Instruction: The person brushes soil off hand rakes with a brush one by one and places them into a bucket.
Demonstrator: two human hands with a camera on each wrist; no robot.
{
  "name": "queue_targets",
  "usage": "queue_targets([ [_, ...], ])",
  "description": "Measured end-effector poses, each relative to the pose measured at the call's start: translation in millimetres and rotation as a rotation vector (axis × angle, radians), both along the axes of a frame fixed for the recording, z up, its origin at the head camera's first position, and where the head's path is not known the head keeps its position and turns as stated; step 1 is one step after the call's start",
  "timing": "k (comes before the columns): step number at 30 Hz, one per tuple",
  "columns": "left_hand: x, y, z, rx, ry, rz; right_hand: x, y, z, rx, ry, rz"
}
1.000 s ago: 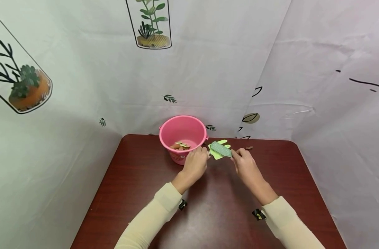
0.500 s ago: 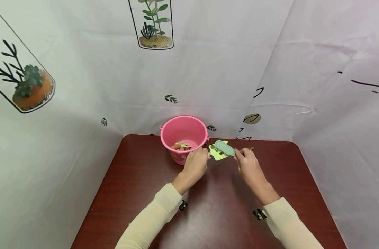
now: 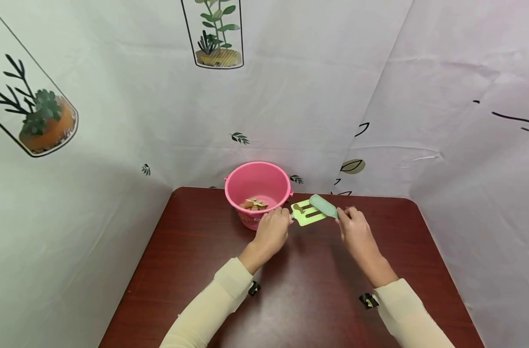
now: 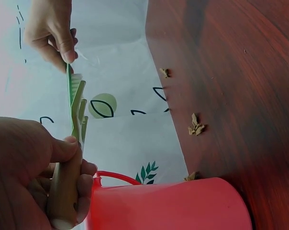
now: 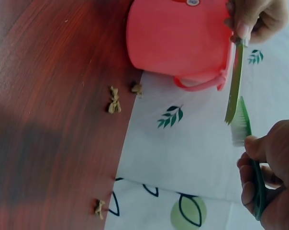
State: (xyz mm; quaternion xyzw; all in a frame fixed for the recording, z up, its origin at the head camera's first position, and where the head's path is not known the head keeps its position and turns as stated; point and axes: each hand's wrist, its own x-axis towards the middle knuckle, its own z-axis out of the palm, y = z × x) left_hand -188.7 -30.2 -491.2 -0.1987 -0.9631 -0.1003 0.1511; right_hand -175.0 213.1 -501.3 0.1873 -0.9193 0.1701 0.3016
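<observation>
My left hand [image 3: 272,229] grips the wooden handle [image 4: 65,194] of a light green hand fork with broad tines [image 3: 302,219], held above the table beside the pink bucket. A green brush [image 3: 322,206] is held by my right hand [image 3: 355,234], fingers and thumb curled round its handle. Its white bristles [image 5: 238,128] face the fork and lie at the tine ends; in the left wrist view they meet the tines. The pink bucket [image 3: 256,166] stands at the table's back edge, with brown and yellow-green things [image 3: 251,205] inside, their kind unclear.
Small dry brown bits [image 4: 196,125] lie on the dark red table [image 3: 194,256] near its back edge, one of them next to the bucket. White patterned cloth [image 3: 307,96] hangs behind and on both sides of the table.
My right hand has moved to the right, drawing the brush along the fork toward the tine ends. More of the fork's slotted face shows now. The left hand has stayed nearly still.
</observation>
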Motion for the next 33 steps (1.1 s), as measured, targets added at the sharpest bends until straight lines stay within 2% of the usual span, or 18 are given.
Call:
queue_targets([
  [7, 2.7, -0.3, -0.1, -0.003, 0.011, -0.004, -4.4, 16.9, -1.9, -0.026, 0.036, -0.018],
  [15, 2.8, -1.2, -2.1, 0.015, 0.037, -0.001, -7.5, 28.9, 1.4, -0.053, 0.001, -0.044],
  [19, 1.6, -1.1, -3.2, 0.014, 0.022, 0.002, -5.8, 23.9, 4.0, -0.088, -0.005, -0.017],
  [22, 0.6, -0.7, -2.9, 0.013, 0.034, 0.004, -3.3, 16.8, 5.7, -0.1, -0.005, 0.014],
  [33, -4.0, 3.0, -2.8, 0.0, -0.005, 0.003, 7.7, -15.6, 6.1, -0.042, -0.026, 0.116],
])
